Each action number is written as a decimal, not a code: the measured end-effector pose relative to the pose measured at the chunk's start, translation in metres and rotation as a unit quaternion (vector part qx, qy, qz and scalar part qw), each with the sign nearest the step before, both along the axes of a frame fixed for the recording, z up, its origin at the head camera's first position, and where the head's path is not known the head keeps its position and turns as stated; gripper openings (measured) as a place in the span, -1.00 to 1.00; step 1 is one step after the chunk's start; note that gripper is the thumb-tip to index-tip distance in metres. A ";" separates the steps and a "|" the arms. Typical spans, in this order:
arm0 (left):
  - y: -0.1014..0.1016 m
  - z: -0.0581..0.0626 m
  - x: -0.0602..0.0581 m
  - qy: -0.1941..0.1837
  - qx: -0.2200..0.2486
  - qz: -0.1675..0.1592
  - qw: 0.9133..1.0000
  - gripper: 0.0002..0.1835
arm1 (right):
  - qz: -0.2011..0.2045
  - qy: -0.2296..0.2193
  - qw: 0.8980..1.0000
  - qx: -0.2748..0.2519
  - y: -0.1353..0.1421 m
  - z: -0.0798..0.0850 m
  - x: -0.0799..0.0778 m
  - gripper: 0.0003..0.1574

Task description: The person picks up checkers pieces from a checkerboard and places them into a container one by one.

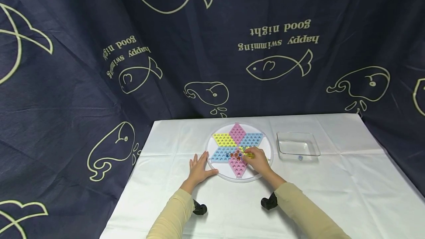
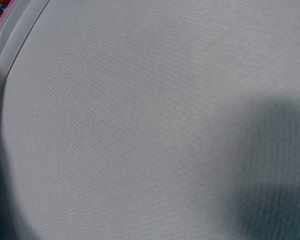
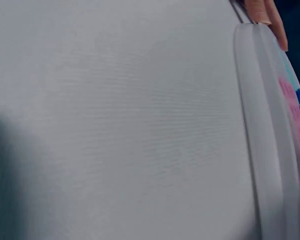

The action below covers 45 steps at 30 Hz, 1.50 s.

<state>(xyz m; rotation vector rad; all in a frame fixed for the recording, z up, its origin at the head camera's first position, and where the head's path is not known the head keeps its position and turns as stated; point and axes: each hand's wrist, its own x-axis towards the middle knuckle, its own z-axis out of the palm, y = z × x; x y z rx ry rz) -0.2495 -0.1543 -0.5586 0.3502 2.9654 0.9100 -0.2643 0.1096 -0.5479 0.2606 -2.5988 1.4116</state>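
Note:
A round white Chinese checkers board (image 1: 217, 170) with a pink, yellow and blue star lies on the table. Several glass marbles (image 1: 237, 155), reddish and blue, are gathered around the star's middle and the top of its near pink point. My left hand (image 1: 198, 170) rests at the board's left rim, fingers spread and thumb along the near-left edge. Over the yellow section right of centre is my right hand (image 1: 257, 159), its fingertips bent down beside the marbles. I cannot tell whether a marble is between those fingertips. In the right wrist view, the left hand's fingers (image 3: 265, 12) touch the rim.
A clear rectangular plastic box (image 1: 297, 146) stands right of the board, with a marble (image 1: 300, 158) visible near its front side. White cloth (image 1: 348, 194) covers the table. A dark curtain (image 1: 212, 47) with fish drawings hangs behind and to the left.

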 end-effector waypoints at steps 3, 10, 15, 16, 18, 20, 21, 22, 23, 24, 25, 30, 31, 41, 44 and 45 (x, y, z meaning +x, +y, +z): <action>0.000 0.000 0.000 0.001 0.003 0.001 1.000 -0.01 | 0.000 0.019 1.000 0.017 -0.001 -0.004 0.000 -0.71; 0.001 0.000 0.001 -0.004 0.003 0.003 1.000 -0.01 | -0.003 0.060 0.997 0.057 -0.004 -0.009 0.002 -0.71; 0.000 -0.002 0.000 -0.003 0.005 0.003 1.000 0.00 | -0.002 0.068 0.995 0.078 -0.005 -0.009 0.004 -0.71; 0.000 -0.003 0.000 -0.003 0.005 0.002 1.000 0.01 | -0.002 0.068 0.994 0.081 -0.005 -0.009 0.004 -0.72; 0.000 -0.004 0.000 -0.004 0.005 0.002 1.000 0.01 | -0.003 0.072 0.994 0.088 -0.005 -0.010 0.004 -0.73; 0.000 -0.005 0.000 -0.007 0.005 0.002 1.000 0.01 | -0.005 0.074 0.993 0.092 -0.005 -0.010 0.004 -0.74; 0.000 -0.005 0.000 -0.006 0.005 0.002 1.000 0.01 | -0.006 0.076 0.993 0.094 -0.005 -0.010 0.004 -0.74; -0.001 -0.006 0.000 -0.003 0.005 0.001 1.000 0.02 | -0.007 0.079 0.992 0.095 -0.005 -0.011 0.004 -0.74; -0.001 -0.006 0.000 -0.002 0.005 0.000 1.000 0.02 | -0.008 0.081 0.992 0.096 -0.006 -0.011 0.004 -0.74; -0.001 -0.006 0.000 -0.001 0.004 0.001 1.000 0.02 | -0.009 0.084 0.992 0.097 -0.006 -0.011 0.004 -0.74; -0.001 -0.007 -0.001 -0.001 0.003 0.001 1.000 0.02 | -0.010 0.086 0.992 0.096 -0.006 -0.011 0.004 -0.74; -0.001 -0.008 -0.001 0.001 -0.004 0.001 1.000 0.03 | -0.014 0.098 0.990 0.102 -0.005 -0.011 0.004 -0.76; -0.001 -0.008 -0.001 0.000 -0.004 0.001 1.000 0.03 | -0.013 0.100 0.990 0.102 -0.005 -0.011 0.004 -0.76; 0.000 -0.003 -0.001 -0.001 0.003 0.000 1.000 0.02 | -0.008 0.110 0.989 0.095 -0.004 -0.013 0.002 -0.81; -0.001 -0.002 -0.001 0.001 0.004 -0.002 1.000 0.01 | -0.007 0.110 0.989 0.096 -0.004 -0.013 0.001 -0.79; -0.001 -0.002 -0.001 0.002 0.003 -0.003 1.000 0.01 | -0.006 0.111 0.989 0.095 -0.004 -0.013 0.001 -0.79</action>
